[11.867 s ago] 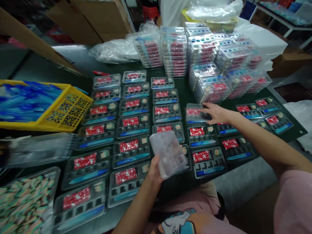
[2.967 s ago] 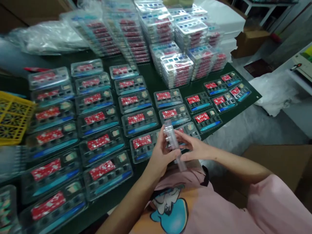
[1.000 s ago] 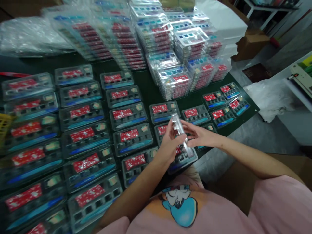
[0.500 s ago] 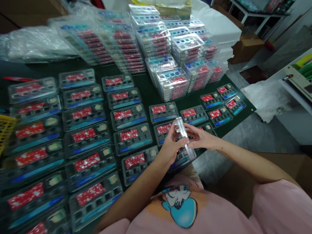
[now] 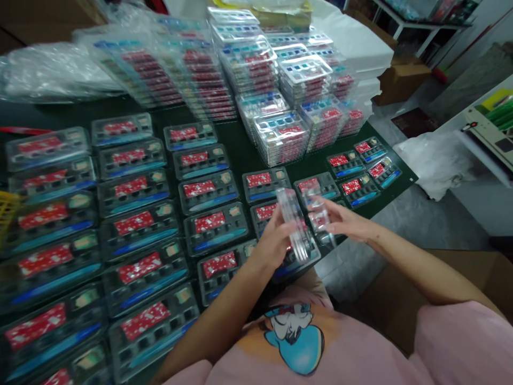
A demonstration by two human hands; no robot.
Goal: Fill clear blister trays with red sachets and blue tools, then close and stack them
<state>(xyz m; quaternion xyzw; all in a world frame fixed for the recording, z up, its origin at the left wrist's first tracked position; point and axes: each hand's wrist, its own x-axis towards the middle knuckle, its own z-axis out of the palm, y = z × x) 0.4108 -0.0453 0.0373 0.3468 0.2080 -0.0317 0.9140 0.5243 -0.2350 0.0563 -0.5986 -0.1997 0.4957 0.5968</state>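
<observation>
My left hand (image 5: 274, 239) is closed around a small stack of clear plastic trays (image 5: 294, 227), tilted on edge and blurred by motion. To its right, my right hand (image 5: 347, 220) pinches a single clear plastic tray (image 5: 320, 216), apart from the stack. Beneath both hands lie filled trays, among them a tray (image 5: 264, 212) with a red patterned piece and another tray (image 5: 310, 184) just beyond the right hand. Part of a tray (image 5: 308, 255) near the table edge is covered by the stack.
Rows of filled trays (image 5: 138, 227) with blue pens cover the left of the dark green table (image 5: 236, 155). Tall stacks of packed trays (image 5: 280, 139) stand at the back. Plastic bags (image 5: 56, 72) lie back left. A cardboard box (image 5: 452, 267) is at lower right.
Both hands were together on one upright stack of clear trays. Now my right hand has moved right with one tray, separated from the stack that stays in my left hand.
</observation>
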